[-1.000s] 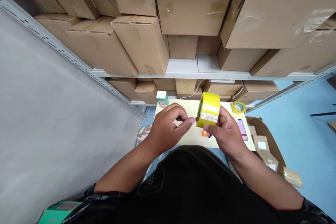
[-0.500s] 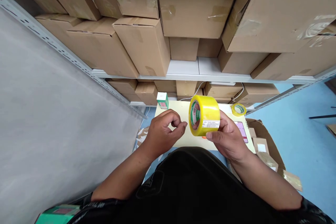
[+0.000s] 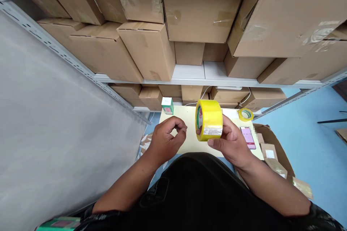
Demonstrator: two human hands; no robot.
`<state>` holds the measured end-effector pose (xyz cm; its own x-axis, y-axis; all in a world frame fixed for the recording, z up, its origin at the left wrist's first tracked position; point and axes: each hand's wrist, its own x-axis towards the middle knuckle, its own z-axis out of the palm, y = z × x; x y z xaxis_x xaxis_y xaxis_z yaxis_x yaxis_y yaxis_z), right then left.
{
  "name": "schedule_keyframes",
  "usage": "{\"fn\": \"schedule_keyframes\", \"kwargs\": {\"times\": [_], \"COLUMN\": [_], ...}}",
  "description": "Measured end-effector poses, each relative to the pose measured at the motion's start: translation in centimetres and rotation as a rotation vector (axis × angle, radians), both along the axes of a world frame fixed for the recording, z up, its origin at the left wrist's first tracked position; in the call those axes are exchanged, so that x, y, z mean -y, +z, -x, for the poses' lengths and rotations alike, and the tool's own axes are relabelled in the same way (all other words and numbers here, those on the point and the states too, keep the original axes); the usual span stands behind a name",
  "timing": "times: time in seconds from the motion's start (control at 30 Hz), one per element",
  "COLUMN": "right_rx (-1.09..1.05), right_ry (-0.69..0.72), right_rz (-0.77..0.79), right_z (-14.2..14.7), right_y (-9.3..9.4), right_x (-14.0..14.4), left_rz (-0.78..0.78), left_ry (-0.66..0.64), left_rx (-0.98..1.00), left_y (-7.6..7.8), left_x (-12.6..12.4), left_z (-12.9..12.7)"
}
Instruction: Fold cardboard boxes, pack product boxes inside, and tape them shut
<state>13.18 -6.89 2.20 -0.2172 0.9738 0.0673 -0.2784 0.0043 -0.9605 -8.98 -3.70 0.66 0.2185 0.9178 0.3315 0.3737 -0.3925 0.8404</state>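
My right hand [image 3: 230, 140] grips a roll of yellow packing tape [image 3: 213, 119] above the table, its thumb below and its fingers behind and inside the core. A white printed label runs along the roll's lower face, and the green and white inner core faces left. To the left of the roll, and apart from it, my left hand [image 3: 169, 137] is closed, its index finger curled against the thumb in a pinch. Whether anything small sits between those fingertips, I cannot make out.
On the pale yellow table [image 3: 191, 146] are a small green and white box [image 3: 167, 106], a second tape roll [image 3: 245, 114] and a phone [image 3: 248, 138]. Shelves of cardboard boxes [image 3: 203, 11] rise ahead. A grey wall [image 3: 54, 126] borders the left; an open carton [image 3: 279, 151] of parcels stands right.
The tape roll in my right hand has moved slightly left and turned, showing less of its core. My left hand has shifted a little left, away from the roll. The view has tilted slightly.
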Motion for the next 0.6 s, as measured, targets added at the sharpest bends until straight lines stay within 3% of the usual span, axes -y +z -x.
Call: {"fn": "schedule_keyframes", "kwargs": {"times": [0.6], "right_rx": [0.200], "right_ry": [-0.061], "right_rz": [-0.157], "right_z": [-0.19], "right_y": [-0.02], "right_x": [0.17], "left_rz": [0.006], "left_ry": [-0.036], "left_rx": [0.033], "left_y": [-0.53], "left_x": [-0.07], "left_z": [-0.14]}}
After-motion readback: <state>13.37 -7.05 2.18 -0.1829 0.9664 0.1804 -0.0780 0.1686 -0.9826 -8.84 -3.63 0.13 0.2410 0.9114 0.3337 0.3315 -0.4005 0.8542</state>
